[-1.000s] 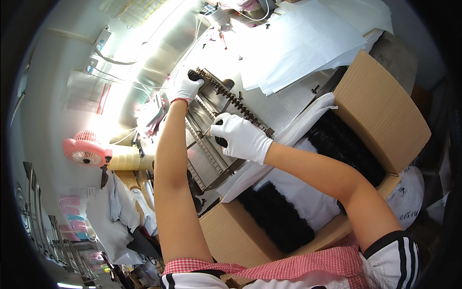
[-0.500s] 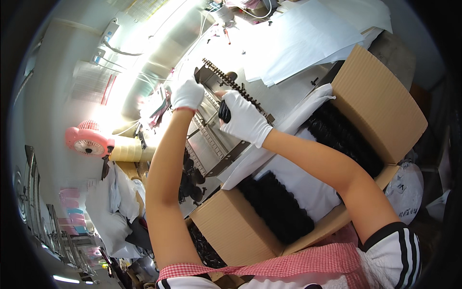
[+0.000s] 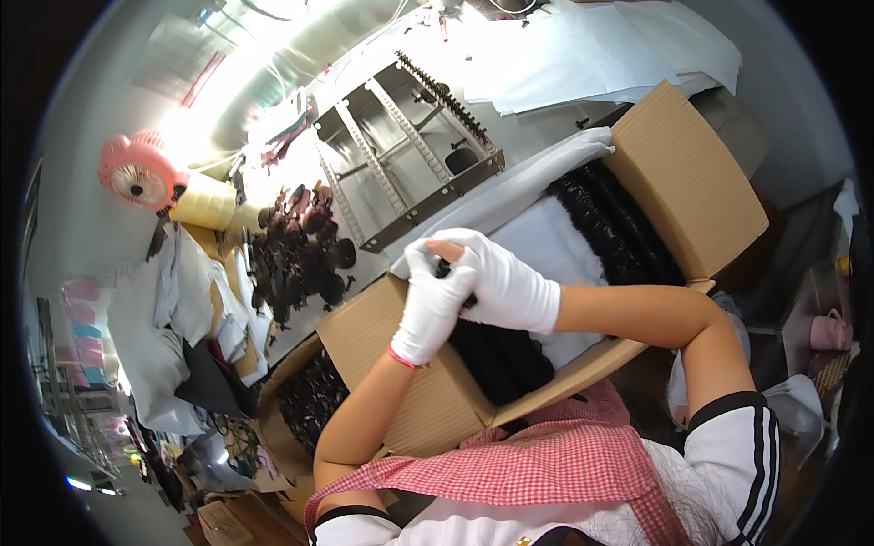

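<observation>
My left hand (image 3: pixel 426 309) and my right hand (image 3: pixel 514 284), both in white gloves with some bare fingertips, meet above the near left part of an open cardboard box (image 3: pixel 685 173). Their fingers are curled around small black pieces (image 3: pixel 443 268), mostly hidden by the gloves; the exact kind cannot be made out. Below them in the box lies a row of black parts (image 3: pixel 510 364), with a second, glossy black row (image 3: pixel 619 227) farther right. White paper (image 3: pixel 555 250) lies between the rows. Beyond the box, a metal rack (image 3: pixel 414 214) with notched bars carries a line of small dark pieces along its far right bar.
Dark, glossy parts (image 3: pixel 305 246) lie piled left of the rack. A pink fan (image 3: pixel 141 177) stands at the left, near a yellow roll (image 3: pixel 205 202). White sheets (image 3: pixel 574 64) cover the far table. Another box (image 3: pixel 305 387) of black parts sits by my left arm.
Both hands have come back from the rack toward me and joined over the box. The black pieces that were in my right hand are now between both hands. My view has shifted.
</observation>
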### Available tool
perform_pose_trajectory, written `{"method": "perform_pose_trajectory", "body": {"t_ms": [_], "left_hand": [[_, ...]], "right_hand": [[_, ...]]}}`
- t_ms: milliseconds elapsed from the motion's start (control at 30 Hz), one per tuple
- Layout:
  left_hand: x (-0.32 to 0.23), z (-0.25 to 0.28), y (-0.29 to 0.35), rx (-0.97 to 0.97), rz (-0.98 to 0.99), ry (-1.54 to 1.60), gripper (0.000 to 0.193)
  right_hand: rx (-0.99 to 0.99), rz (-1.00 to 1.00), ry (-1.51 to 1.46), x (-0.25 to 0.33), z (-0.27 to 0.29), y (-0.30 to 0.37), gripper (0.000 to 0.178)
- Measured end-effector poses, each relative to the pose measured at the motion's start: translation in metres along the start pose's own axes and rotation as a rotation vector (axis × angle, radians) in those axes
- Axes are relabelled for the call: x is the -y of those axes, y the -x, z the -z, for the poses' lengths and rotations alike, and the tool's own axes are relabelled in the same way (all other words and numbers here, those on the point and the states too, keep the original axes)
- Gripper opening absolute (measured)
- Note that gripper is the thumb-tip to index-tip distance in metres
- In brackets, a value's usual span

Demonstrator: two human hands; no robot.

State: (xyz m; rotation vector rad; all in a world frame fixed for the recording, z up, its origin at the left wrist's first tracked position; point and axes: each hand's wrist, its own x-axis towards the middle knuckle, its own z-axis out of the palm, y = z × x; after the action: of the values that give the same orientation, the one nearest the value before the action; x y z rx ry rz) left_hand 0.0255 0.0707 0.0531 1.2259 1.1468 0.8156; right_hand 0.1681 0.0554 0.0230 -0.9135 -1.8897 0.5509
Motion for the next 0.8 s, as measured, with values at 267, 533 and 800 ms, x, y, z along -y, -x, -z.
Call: {"method": "perform_pose_trajectory", "body": {"t_ms": [267,533,800], "left_hand": [[0.046,-0.019,0.051,0.593,0.371,0.006,0.072],[0.041,0.0,0.024,0.326,0.116,-0.391,0.092],[0.077,0.011,0.007,0.079,-0.576,-1.07,0.061]], "right_hand": [[0.544,-0.236,0.063,0.025,0.046,0.063,0.043],[0.309,-0.335,0.034,-0.045,0.051,0.057,0.043],[0.089,-0.573,-0.119,-0.123,-0.033,0.053,0.046]]}}
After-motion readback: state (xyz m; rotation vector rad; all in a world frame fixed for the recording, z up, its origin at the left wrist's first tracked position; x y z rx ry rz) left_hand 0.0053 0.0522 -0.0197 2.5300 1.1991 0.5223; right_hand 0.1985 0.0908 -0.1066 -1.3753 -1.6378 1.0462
